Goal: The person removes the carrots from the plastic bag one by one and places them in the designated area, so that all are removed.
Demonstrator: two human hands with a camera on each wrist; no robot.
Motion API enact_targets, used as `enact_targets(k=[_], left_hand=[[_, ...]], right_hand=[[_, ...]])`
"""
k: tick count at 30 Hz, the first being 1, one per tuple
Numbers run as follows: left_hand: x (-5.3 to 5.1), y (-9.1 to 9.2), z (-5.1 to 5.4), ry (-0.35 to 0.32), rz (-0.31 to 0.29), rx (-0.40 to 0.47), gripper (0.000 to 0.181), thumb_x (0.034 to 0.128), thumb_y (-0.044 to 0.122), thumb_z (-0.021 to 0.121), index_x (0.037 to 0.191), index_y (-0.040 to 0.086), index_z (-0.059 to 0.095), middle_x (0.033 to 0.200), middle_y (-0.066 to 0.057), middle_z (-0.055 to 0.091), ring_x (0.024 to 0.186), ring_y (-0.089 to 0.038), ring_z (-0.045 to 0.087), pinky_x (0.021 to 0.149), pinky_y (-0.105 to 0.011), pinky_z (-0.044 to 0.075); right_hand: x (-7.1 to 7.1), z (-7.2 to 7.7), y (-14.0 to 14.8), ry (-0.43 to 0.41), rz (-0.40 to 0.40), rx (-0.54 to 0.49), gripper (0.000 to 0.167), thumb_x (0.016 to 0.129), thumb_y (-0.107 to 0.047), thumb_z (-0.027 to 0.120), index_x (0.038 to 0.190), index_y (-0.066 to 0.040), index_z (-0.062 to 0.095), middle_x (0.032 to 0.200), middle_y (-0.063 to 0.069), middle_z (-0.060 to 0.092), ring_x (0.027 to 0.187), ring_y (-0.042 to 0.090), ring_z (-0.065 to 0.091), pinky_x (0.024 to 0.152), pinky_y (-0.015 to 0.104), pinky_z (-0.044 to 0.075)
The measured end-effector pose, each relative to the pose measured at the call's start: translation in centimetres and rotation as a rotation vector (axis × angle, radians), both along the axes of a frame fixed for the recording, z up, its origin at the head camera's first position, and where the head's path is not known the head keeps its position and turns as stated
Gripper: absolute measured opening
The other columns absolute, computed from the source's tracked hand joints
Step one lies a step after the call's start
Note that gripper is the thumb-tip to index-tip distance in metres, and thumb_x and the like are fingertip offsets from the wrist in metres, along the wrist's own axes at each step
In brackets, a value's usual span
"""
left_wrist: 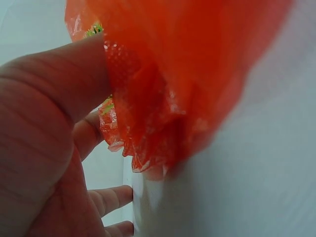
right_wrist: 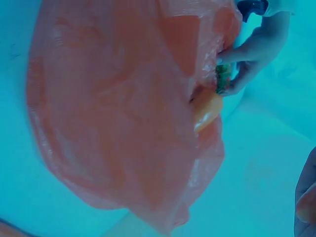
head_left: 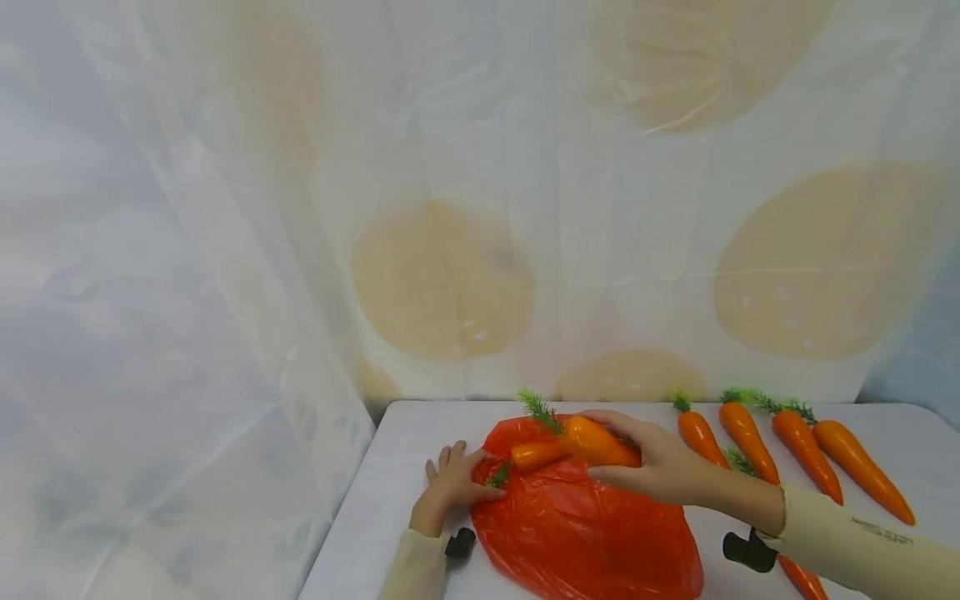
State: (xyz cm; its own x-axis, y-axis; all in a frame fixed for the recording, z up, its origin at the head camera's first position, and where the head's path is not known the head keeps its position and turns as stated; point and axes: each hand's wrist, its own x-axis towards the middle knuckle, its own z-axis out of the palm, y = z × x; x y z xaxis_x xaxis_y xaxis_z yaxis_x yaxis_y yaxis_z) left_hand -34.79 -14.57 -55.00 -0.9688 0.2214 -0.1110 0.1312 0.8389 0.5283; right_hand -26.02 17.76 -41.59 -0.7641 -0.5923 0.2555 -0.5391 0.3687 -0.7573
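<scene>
A crumpled red plastic bag (head_left: 577, 533) lies on the table, several carrots' orange shapes showing dimly through it in the right wrist view. My left hand (head_left: 452, 485) pinches the bag's left rim between thumb and forefinger, its other fingers spread. Beside that thumb, a carrot (head_left: 534, 456) with a green top lies in the bag's mouth; it shows as the orange end (right_wrist: 208, 109) in the right wrist view. Above the bag, my right hand (head_left: 663, 462) grips another carrot (head_left: 596, 442) by its body, leafy top pointing up and left.
Several more carrots with green tops, among them an orange carrot (head_left: 862, 471), lie on the right side of the white table (head_left: 390, 467). One carrot (head_left: 802, 577) is partly under the right forearm. A white curtain (head_left: 600, 250) with tan circles hangs behind.
</scene>
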Motion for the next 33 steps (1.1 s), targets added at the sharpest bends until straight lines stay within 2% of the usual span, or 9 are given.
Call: enact_targets(k=[6, 10, 16, 23, 26, 30, 33], left_hand=[[0.2, 0.0, 0.4, -0.014, 0.011, 0.008, 0.057, 0.0735, 0.047, 0.082, 0.125, 0.031, 0.063, 0.154, -0.018, 0.033, 0.140, -0.043, 0.023, 0.110, -0.078, 0.005], [0.3, -0.2, 0.5, -0.002, 0.002, 0.011, 0.058, 0.0737, 0.046, 0.082, 0.125, 0.029, 0.062, 0.154, -0.018, 0.033, 0.140, -0.044, 0.023, 0.110, -0.078, 0.005], [0.4, -0.5, 0.6, 0.010, -0.006, 0.003, 0.058, 0.0734, 0.048, 0.082, 0.125, 0.029, 0.063, 0.152, -0.019, 0.034, 0.138, -0.044, 0.024, 0.108, -0.079, 0.006], [0.4, -0.8, 0.3, 0.014, 0.009, 0.001, 0.058, 0.0729, 0.048, 0.082, 0.124, 0.030, 0.063, 0.154, -0.019, 0.033, 0.140, -0.044, 0.023, 0.108, -0.079, 0.005], [0.4, -0.5, 0.3, 0.016, 0.002, 0.004, 0.058, 0.0733, 0.048, 0.082, 0.125, 0.029, 0.062, 0.154, -0.020, 0.032, 0.140, -0.045, 0.022, 0.109, -0.079, 0.005], [0.4, -0.1, 0.3, 0.011, -0.008, 0.006, 0.058, 0.0739, 0.047, 0.082, 0.126, 0.029, 0.062, 0.154, -0.020, 0.032, 0.140, -0.045, 0.022, 0.109, -0.079, 0.004], [0.6, -0.1, 0.4, 0.010, -0.004, 0.006, 0.057, 0.0737, 0.046, 0.082, 0.125, 0.029, 0.063, 0.154, -0.019, 0.032, 0.140, -0.045, 0.022, 0.109, -0.079, 0.005]], right_hand=[[0.6, -0.1, 2.3, -0.058, -0.049, -0.004, 0.061, 0.093, -0.026, 0.070, 0.147, -0.022, 0.041, 0.120, 0.004, 0.064, 0.094, 0.013, 0.064, 0.078, 0.028, 0.059], [1.0, -0.3, 4.3, -0.049, -0.095, 0.008, 0.061, 0.094, -0.024, 0.068, 0.147, -0.015, 0.040, 0.115, 0.012, 0.065, 0.084, 0.013, 0.064, 0.068, 0.029, 0.059], [1.7, -0.7, 7.2, -0.090, -0.235, 0.049, 0.064, 0.093, -0.025, 0.069, 0.148, -0.013, 0.038, 0.105, 0.014, 0.059, 0.063, 0.017, 0.057, 0.051, 0.030, 0.054], [2.0, -1.4, 10.5, -0.006, -0.450, 0.155, 0.070, 0.089, -0.033, 0.074, 0.147, -0.012, 0.040, 0.111, 0.013, 0.064, 0.076, 0.008, 0.057, 0.058, 0.027, 0.056], [2.4, -1.7, 12.4, -0.005, -0.513, 0.181, 0.073, 0.090, -0.034, 0.073, 0.149, -0.009, 0.037, 0.115, 0.016, 0.063, 0.072, 0.008, 0.058, 0.057, 0.027, 0.056], [3.2, -2.5, 14.8, -0.006, -0.565, 0.183, 0.071, 0.092, -0.028, 0.071, 0.148, -0.003, 0.035, 0.098, 0.013, 0.061, 0.060, 0.014, 0.055, 0.049, 0.028, 0.051], [3.7, -2.9, 16.4, -0.034, -0.598, 0.206, 0.071, 0.095, -0.027, 0.068, 0.149, 0.000, 0.031, 0.085, 0.009, 0.056, 0.057, 0.015, 0.052, 0.047, 0.028, 0.049]])
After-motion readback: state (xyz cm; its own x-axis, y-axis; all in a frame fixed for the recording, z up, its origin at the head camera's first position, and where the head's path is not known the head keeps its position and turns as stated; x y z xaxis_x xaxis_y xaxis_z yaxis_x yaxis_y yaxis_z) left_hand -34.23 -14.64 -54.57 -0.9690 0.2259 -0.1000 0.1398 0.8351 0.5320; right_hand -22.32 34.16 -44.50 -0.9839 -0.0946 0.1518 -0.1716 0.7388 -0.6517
